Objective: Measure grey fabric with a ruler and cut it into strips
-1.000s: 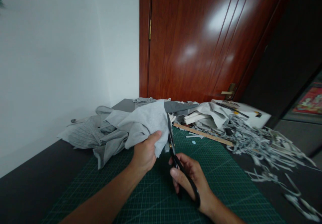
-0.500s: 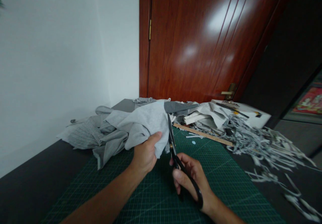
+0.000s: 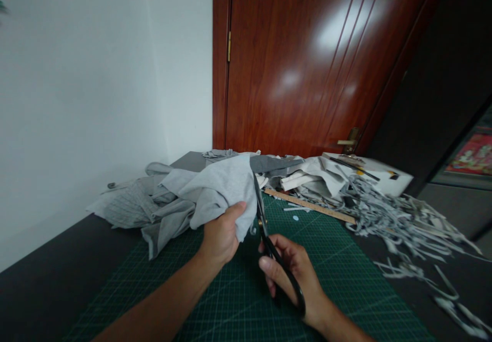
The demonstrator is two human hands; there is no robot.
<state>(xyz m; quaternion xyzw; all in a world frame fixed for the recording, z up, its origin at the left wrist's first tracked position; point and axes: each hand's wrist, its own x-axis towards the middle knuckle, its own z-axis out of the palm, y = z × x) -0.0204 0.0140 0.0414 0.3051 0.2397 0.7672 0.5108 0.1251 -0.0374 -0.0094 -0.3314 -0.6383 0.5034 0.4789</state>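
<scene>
My left hand (image 3: 223, 232) grips a light grey piece of fabric (image 3: 226, 180), thumb on top, and holds it raised above the green cutting mat (image 3: 330, 280). The cloth trails off to the left. In my right hand (image 3: 290, 267) is a pair of black-handled scissors (image 3: 263, 221), pointing away from me. Their blades lie along the right edge of the fabric, close to my left thumb. A small curled scrap hangs by the blades near the fabric's lower right edge. Whether cloth is between the blades is hard to make out.
A heap of grey fabric (image 3: 130, 203) lies to the left. A wooden ruler (image 3: 311, 205) crosses the mat's far side. Many cut grey strips (image 3: 400, 219) are piled on the right, before a white box (image 3: 400, 178). A brown door (image 3: 284, 65) stands behind the table.
The scissors and my right hand have shifted slightly left, and the handles have come a little closer together. My left hand has hardly moved.
</scene>
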